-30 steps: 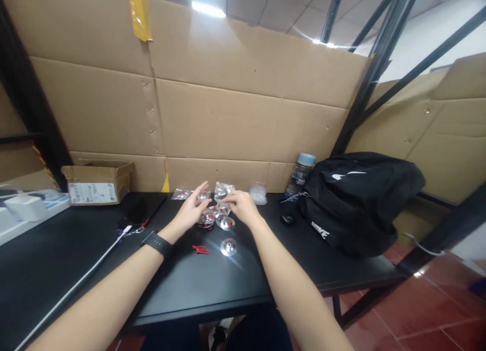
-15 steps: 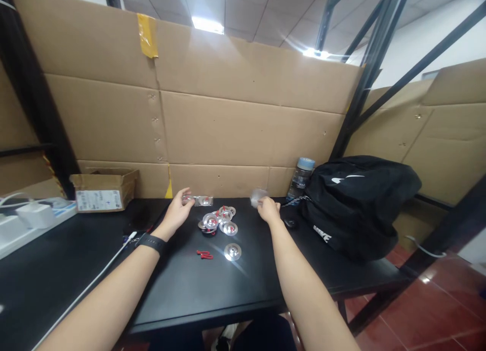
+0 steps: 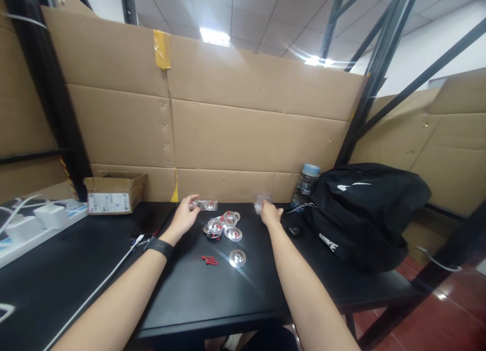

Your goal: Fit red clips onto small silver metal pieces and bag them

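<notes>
My left hand (image 3: 185, 215) reaches to the far side of the black table, thumb and forefinger apart around the near end of a clear plastic packet (image 3: 209, 205) with shiny metal discs inside. My right hand (image 3: 270, 213) is closed on a crumpled clear plastic bag (image 3: 261, 201) by the cardboard wall. Between the hands lies a pile of small silver finger cymbals (image 3: 215, 226), several with red loops on them. Closer to me, one single cymbal (image 3: 237, 258) lies flat. Left of it are loose red cord loops (image 3: 209, 261).
A black backpack (image 3: 368, 219) stands at the right, next to a clear bottle (image 3: 302, 185) with a blue lid and a black mouse (image 3: 293, 230). Left are an open cardboard box (image 3: 110, 201), a white power strip (image 3: 34, 234) and a white cable (image 3: 110, 267).
The view has shifted slightly. My left hand has edged right along the packet's end. My right hand still holds the plastic bag. The cymbals and red loops lie as before.
</notes>
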`<state>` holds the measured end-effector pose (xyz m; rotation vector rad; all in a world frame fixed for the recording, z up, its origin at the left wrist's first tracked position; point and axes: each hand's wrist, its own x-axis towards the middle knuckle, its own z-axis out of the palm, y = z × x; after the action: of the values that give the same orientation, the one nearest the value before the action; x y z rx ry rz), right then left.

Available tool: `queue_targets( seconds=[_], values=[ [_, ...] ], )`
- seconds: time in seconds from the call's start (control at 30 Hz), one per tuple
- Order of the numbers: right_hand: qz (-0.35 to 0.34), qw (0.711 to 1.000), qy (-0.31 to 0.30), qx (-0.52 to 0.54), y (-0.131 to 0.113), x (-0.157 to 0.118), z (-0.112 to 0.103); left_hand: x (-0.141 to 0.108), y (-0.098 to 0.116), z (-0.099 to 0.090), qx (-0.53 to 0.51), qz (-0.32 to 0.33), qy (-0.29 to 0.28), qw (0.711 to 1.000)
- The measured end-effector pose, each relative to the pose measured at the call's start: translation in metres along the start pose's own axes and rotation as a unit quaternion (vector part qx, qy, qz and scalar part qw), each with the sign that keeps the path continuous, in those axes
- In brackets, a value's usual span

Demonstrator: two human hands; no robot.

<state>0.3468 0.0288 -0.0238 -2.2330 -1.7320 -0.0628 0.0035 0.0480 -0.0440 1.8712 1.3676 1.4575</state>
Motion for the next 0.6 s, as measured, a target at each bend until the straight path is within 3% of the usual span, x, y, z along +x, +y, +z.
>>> queue_targets(
  seconds=[0.37, 0.6],
  values=[
    [-0.078, 0.993, -0.081, -0.044, 0.012, 0.044, -0.008, -0.002, 0.014, 0.0, 0.003, 0.015, 0.005, 1.0],
    [-0.081, 0.991, -0.096, -0.041, 0.023, 0.05, -0.001, -0.007, 0.025, -0.002, 0.01, 0.023, -0.004, 1.0]
  ],
)
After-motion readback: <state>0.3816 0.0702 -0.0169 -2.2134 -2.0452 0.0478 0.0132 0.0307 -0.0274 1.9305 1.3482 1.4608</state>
